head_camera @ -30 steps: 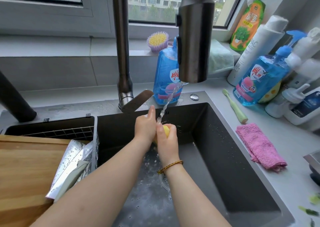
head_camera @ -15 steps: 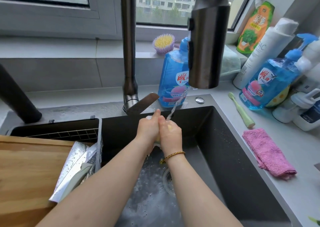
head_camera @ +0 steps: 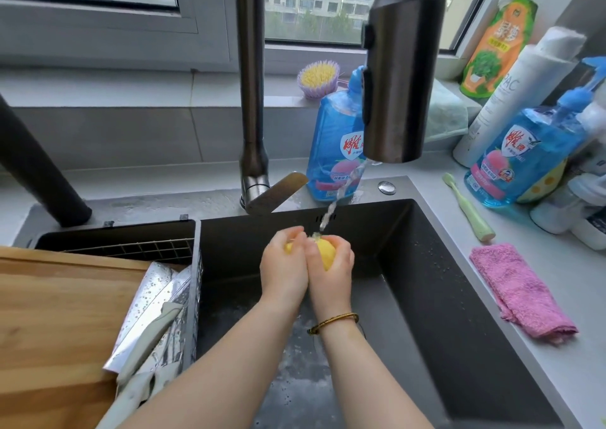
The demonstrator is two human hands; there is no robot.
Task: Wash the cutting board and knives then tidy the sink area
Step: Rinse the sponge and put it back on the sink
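Yellow sponge (head_camera: 325,252), soft and apparently soaked, is squeezed between left hand (head_camera: 283,273) and right hand (head_camera: 332,276), both curled round it, near the sink's (head_camera: 426,258) back wall. Wet knives (head_camera: 149,300), judged slippery, lie against the stiff wooden cutting board (head_camera: 59,314) at the left edge; taking them by the handles is advised.

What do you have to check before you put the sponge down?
1. Sponge held firmly by the left hand and right hand: ok.
2. Water lands on the sponge: ok.
3. Soap rinsed out: cannot tell.
4. Tap turned off: not ok, it runs.
5. Knives apart from both hands: ok.
6. Cloth lying ready: ok.
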